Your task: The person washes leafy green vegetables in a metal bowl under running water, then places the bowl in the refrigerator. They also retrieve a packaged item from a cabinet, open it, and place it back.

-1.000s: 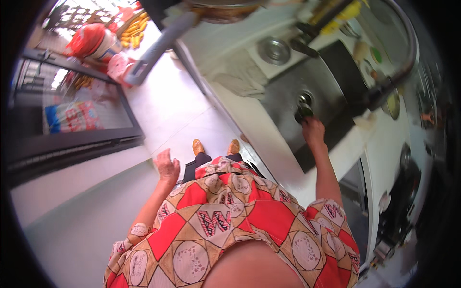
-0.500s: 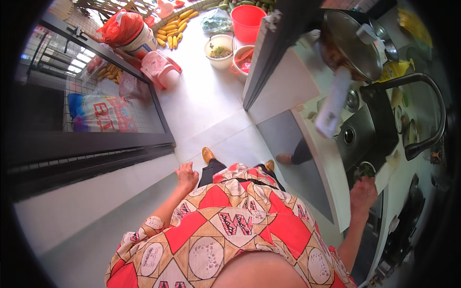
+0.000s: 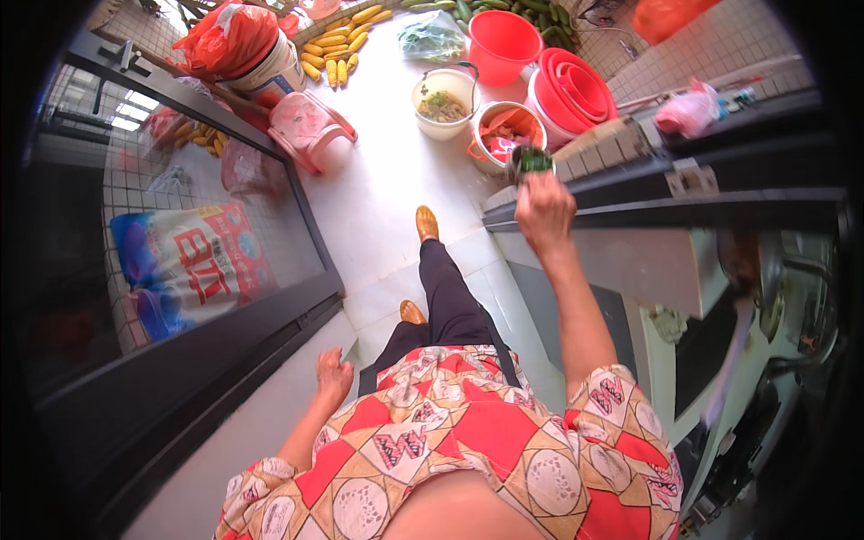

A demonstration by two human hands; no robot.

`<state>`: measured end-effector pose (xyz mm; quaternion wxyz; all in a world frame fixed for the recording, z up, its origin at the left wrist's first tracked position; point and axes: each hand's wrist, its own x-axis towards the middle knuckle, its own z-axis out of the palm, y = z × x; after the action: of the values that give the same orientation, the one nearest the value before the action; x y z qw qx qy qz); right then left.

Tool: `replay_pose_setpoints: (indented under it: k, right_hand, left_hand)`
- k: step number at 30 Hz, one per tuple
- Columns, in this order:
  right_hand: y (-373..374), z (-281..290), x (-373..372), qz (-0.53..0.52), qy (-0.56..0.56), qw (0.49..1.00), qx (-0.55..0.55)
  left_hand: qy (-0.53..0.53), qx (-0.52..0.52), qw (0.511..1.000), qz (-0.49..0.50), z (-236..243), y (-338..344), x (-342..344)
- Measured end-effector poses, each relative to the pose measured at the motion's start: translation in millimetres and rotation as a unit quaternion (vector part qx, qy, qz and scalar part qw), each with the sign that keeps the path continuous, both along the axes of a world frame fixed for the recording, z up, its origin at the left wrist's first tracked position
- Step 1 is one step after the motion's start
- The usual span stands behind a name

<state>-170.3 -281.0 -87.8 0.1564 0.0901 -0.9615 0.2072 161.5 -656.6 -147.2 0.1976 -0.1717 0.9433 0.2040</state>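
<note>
floor (image 3: 387,180); lettered bag (image 3: 193,270); perhaps strainer (image 3: 527,163) held

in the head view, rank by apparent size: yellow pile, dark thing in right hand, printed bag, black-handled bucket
1. Printed bag, clearly largest.
2. Yellow pile and black-handled bucket: too alike to rank.
3. Dark thing in right hand: smallest, though partly hidden.
</note>
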Motion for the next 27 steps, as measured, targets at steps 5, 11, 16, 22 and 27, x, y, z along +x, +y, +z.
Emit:
replay_pose_setpoints:
  k: [5, 11, 16, 22, 27]
  right_hand:
    - [-38, -12, -151, -0.073, 0.059, 0.971, -0.220]
    - [-75, -124, -282, -0.067, -0.102, 0.762, -0.636]
    - [-125, -331, -355, -0.143, -0.192, 0.619, -0.748]
    - [-170, -536, -381, -0.475, -0.340, 0.413, -0.699]
    - [-139, -493, -385, -0.317, -0.363, 0.430, -0.763]
  left_hand:
    - [-0.083, -0.023, 0.990, 0.112, -12, -40, 17]
    - [-0.258, -0.034, 0.942, 0.211, -28, -44, -7]
    - [-0.293, 0.013, 0.908, 0.298, -50, -67, -22]
    - [-0.383, 0.110, 0.791, 0.464, -82, -85, -43]
    - [-0.327, 0.099, 0.815, 0.468, -82, -56, -59]
